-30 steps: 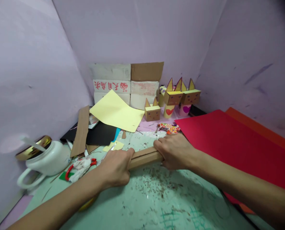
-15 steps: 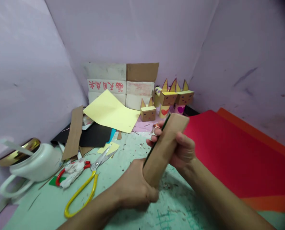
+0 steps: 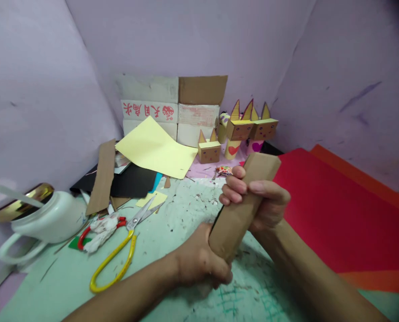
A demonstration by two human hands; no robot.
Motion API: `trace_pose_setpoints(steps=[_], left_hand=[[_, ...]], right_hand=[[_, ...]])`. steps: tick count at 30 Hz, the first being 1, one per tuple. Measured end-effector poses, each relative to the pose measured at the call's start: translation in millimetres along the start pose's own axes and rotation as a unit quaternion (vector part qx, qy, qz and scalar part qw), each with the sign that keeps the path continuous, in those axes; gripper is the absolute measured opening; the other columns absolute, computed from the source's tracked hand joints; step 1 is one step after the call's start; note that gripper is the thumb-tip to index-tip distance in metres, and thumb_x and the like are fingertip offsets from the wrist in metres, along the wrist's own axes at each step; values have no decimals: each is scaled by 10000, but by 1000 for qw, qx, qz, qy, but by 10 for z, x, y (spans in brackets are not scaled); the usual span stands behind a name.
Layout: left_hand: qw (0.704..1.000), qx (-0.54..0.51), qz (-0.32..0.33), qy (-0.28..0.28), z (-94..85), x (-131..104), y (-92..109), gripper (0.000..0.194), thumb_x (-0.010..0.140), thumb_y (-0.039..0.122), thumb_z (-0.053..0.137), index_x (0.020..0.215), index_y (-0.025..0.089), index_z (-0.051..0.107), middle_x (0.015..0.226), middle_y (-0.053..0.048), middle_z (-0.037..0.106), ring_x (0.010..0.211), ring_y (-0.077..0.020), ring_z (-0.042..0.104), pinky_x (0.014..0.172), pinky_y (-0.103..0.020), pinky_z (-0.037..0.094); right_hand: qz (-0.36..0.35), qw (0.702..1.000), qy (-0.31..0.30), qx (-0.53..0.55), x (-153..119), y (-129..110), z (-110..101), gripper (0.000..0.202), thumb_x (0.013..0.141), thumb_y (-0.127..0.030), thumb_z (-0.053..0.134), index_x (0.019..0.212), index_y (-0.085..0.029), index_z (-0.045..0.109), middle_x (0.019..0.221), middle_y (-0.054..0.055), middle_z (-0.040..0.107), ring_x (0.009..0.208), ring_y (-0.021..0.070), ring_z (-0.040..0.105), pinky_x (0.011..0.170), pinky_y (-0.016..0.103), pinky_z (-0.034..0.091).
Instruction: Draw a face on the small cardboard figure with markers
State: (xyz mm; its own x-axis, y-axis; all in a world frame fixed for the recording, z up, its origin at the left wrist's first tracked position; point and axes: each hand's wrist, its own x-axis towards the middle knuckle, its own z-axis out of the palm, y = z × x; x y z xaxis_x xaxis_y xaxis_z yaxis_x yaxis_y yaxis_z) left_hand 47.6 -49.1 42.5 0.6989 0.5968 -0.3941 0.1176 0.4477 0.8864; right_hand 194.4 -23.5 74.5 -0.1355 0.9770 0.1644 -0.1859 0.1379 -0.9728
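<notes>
A long, narrow piece of folded brown cardboard (image 3: 235, 219) is held tilted above the table, its far end leaning right. Around its near end my left hand (image 3: 202, 259) is wrapped, with the thumb along the lower edge. My right hand (image 3: 266, 201) grips it near the far end, thumb on the upper face and fingers curled over the left side. A dark edge shows along the cardboard's left side; its underside is hidden. To the left of my left hand lie yellow-handled scissors (image 3: 130, 239), blades apart.
Red-handled scissors (image 3: 100, 230) wrapped in white plastic lie beside a white teapot-like pot (image 3: 58, 219). Behind are a yellow sheet (image 3: 159, 150), a cardboard strip (image 3: 102, 179) and a box-headed cat figure (image 3: 209, 152). Red paper (image 3: 333, 214) covers the right side.
My right hand's fingers have closed over the cardboard's left edge, where they were spread behind it. The cardboard has shifted slightly right in view, and the camera view has tilted a little.
</notes>
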Motion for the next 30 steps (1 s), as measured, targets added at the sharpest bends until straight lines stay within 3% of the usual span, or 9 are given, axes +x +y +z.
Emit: trace_pose_setpoints(steps=[3,5,8,12,17,22,25,28,30], left_hand=[[995,-95,7,-20,-69,26,-79,338,389,151,662,692,170,514,442,39,535,343,-98,448,311,-198,355],[989,-139,9,-46,-117,43,-96,334,414,169,614,735,179,523,455,55,538,354,-97,463,332,-191,373],[990,-127,-1,-56,-147,87,-72,240,420,185,620,650,149,564,488,20,579,407,-119,534,389,-210,425],[997,-56,31,36,-98,141,-44,132,391,127,664,476,116,563,423,-11,560,375,-114,502,378,-222,401],[995,-44,50,76,-38,91,-4,148,374,101,602,387,155,465,345,32,463,312,-70,392,310,-199,285],[998,-64,-4,10,-94,47,15,170,358,139,640,434,149,488,368,13,497,297,-103,435,287,-217,339],[994,-66,-69,-53,-126,29,-12,219,363,136,694,519,135,541,399,1,546,322,-117,498,294,-191,374],[991,-93,-62,-69,-115,24,-30,321,371,169,746,648,131,589,481,-13,608,403,-128,570,379,-200,462],[994,-82,-47,-62,-93,30,-37,316,364,175,747,622,139,567,453,1,579,379,-122,543,362,-201,437]], right_hand=[[20,968,-29,248,8,166,82,367,604,-376,646,911,-247,493,677,-38,485,584,144,524,679,315,506],[79,946,-73,307,-13,252,158,415,533,-296,756,897,-232,566,689,-32,576,640,157,594,719,319,516],[121,943,-57,305,-36,292,226,332,518,-225,784,794,-206,600,604,-36,592,591,142,588,641,270,507],[79,964,52,247,-11,251,239,284,476,-217,755,707,-190,592,525,-36,579,491,128,541,510,234,454],[80,959,44,267,-3,232,267,256,452,-206,737,663,-198,593,497,-52,552,460,123,534,495,237,454],[5,952,73,299,55,99,48,385,540,-308,768,886,-211,628,728,-10,633,675,160,619,686,293,542],[-11,942,80,326,91,16,-125,305,559,-272,749,818,-219,598,641,-49,534,571,111,536,605,245,531],[4,942,63,330,91,-6,-198,248,541,-233,733,730,-211,573,597,-57,491,528,97,497,537,223,508],[5,938,49,343,82,1,-191,251,523,-223,743,713,-200,580,586,-60,500,524,85,500,534,202,505]])
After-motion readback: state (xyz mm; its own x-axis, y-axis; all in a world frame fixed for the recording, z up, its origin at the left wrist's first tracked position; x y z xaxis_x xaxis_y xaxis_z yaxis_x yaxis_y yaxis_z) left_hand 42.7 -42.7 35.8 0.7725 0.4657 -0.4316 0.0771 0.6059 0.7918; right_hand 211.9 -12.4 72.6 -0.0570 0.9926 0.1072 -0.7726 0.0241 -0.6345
